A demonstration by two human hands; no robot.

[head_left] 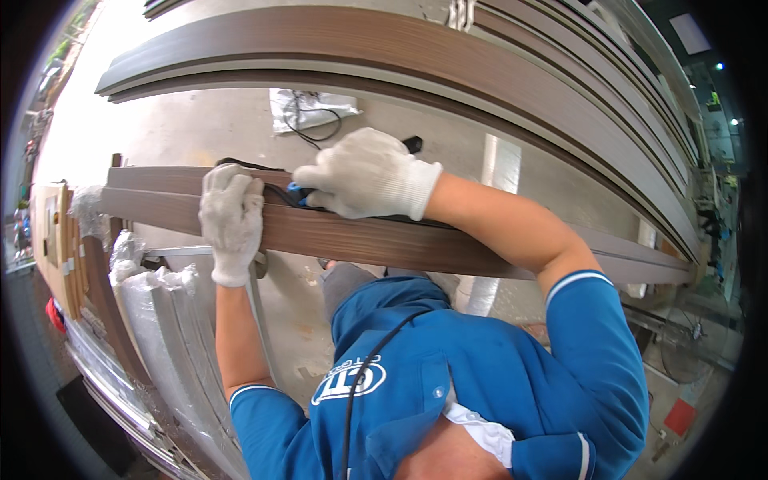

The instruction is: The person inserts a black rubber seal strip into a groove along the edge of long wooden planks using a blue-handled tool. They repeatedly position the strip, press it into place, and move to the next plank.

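Note:
A long brown wood-grain profile (pixel 384 242) lies crosswise in front of me. On its left part my left hand (pixel 231 212), in a whitish knit glove, is closed around a black flexible strip (pixel 276 190), against the profile. The strip shows beyond the fingertips and to the hand's right, then runs along the profile under my right hand (pixel 364 176). That hand, gloved too, is closed on a tool with a blue end (pixel 298 194); its kind is hidden by the fingers. A black end (pixel 413 145) sticks out behind the knuckles, perhaps of the same tool.
More long brown profiles (pixel 360 36) lie beyond, stretching to the far right. A white plastic bag (pixel 312 108) with a black cord lies on the floor. Plastic-wrapped lengths (pixel 164 320) stand at the left. A floor fan (pixel 694 330) is at the right.

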